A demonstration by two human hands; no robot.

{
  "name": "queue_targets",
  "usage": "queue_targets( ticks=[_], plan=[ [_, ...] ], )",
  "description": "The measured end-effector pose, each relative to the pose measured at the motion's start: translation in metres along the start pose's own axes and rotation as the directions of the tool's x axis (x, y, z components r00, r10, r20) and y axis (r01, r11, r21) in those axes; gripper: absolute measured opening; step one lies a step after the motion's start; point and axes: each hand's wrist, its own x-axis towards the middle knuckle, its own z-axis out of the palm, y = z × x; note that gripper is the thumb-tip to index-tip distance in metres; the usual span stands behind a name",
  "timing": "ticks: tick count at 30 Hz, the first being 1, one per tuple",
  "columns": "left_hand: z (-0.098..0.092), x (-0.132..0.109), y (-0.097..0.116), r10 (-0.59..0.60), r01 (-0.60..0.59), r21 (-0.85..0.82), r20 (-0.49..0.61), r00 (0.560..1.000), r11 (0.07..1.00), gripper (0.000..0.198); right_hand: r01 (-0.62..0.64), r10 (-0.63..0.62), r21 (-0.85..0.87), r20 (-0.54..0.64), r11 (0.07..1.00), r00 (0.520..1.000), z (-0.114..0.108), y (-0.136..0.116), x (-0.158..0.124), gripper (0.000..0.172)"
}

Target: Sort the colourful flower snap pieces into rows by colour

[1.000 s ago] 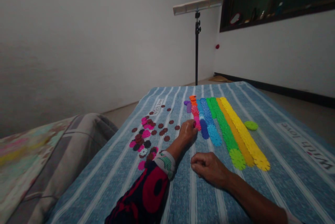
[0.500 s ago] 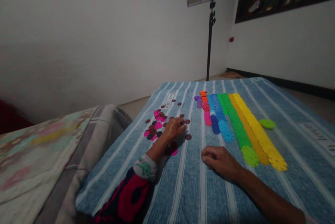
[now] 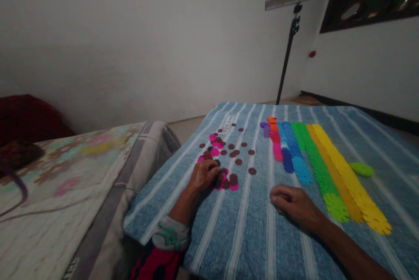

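Observation:
My left hand rests with curled fingers on a loose scatter of pink and dark brown flower-shaped discs on a blue striped cloth; whether it grips a disc is hidden. My right hand lies on the cloth with fingers loosely curled under, nothing visible in it. To its right run rows of sorted discs: yellow, orange-yellow, green, blue, dark blue, pink and orange. A single green disc lies apart on the far right.
A patterned mattress with a grey edge adjoins the cloth on the left. A dark red cushion sits at far left. A black stand with a light bar rises behind the cloth. A dark framed window is upper right.
My left hand left the pink row and moved left and nearer, onto the scattered pink and brown discs. The view swung left. My right hand stayed resting.

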Motion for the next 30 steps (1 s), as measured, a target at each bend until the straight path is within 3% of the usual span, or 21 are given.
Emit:
queue_targets(
  ticks=[8,15,19,23,30],
  plan=[
    [0.006,-0.001,-0.025,-0.049,0.045,-0.041,-0.087,0.995,0.998,0.015,-0.051,0.051,-0.032,0.0,0.998,0.999,0.0,0.002,-0.003,0.023],
    [0.009,0.0,-0.023,0.001,0.007,0.055,-0.154,0.988,0.998,0.014,-0.062,0.062,-0.014,-0.001,0.998,0.998,0.002,0.008,-0.003,0.023],
    [0.006,0.006,-0.022,-0.07,0.11,0.177,-0.22,0.973,0.978,0.014,-0.076,0.076,-0.001,0.001,0.997,0.997,0.003,0.009,-0.003,0.023],
    [-0.002,0.016,-0.017,-0.141,0.199,0.347,-0.185,0.973,0.916,0.014,-0.074,0.074,0.01,0.007,0.997,0.997,0.004,0.011,-0.002,0.024],
    [0.0,0.049,-0.003,-0.107,0.144,0.526,-0.1,0.989,0.838,0.02,-0.041,0.041,0.023,0.005,0.999,0.999,0.004,0.01,-0.001,0.024]
  ],
)
